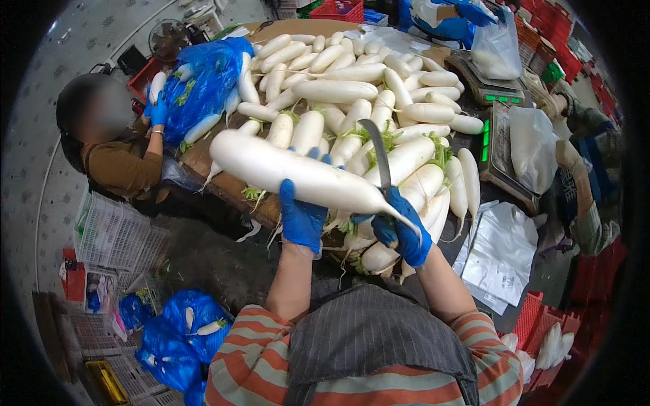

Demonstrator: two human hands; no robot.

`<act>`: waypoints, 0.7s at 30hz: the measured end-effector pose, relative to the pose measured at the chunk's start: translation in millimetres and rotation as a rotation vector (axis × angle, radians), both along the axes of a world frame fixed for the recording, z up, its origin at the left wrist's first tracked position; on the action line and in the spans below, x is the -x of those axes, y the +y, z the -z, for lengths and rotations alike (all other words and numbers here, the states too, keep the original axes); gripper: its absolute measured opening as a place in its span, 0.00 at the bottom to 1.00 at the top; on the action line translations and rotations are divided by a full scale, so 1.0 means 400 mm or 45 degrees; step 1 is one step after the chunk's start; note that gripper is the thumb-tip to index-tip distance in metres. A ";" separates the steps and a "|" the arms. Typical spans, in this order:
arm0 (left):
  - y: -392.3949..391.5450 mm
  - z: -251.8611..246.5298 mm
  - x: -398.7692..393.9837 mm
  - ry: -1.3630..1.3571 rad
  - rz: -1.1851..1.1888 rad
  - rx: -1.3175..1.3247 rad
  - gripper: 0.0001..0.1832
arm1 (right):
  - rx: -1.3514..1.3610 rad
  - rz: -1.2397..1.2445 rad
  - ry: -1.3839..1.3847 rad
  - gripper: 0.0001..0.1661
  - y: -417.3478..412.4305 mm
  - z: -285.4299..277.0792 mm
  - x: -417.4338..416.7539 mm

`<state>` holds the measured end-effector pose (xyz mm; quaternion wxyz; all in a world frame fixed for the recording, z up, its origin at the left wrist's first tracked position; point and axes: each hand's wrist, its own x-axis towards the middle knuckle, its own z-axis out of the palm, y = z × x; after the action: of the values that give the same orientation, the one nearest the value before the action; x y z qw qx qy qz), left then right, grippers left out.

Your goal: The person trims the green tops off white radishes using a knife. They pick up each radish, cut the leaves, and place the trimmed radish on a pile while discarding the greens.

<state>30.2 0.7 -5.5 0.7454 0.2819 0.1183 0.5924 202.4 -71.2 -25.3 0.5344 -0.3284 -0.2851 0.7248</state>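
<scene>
A large white daikon radish (299, 175) lies across my left hand (303, 213), which wears a blue glove and grips it from below, fingertips showing behind. Its thin root end points right, passing over my right hand (403, 228). That gloved right hand is closed around the handle of a curved knife (378, 152), whose blade stands up with its tip bent to the left; most of the handle is hidden. Behind and beneath both hands spreads a heap of daikon radishes (335, 89), several with short green leaf stubs.
At the left a co-worker (119, 147) in blue gloves holds a radish beside a blue plastic bag (203, 86). Two scales bearing filled bags, one a digital scale (502, 147), stand at the right, near other workers' hands. Flat plastic bags (500, 248) lie at the table's right edge.
</scene>
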 end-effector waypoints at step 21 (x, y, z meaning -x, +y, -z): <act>0.004 0.008 0.033 -0.029 -0.495 0.388 0.40 | -0.362 0.374 -1.057 0.13 -0.008 0.016 0.096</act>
<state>17.2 2.1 -8.8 0.6527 0.1315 0.2499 0.7030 163.9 -74.4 -31.8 0.5117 -0.5512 -0.5221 0.4023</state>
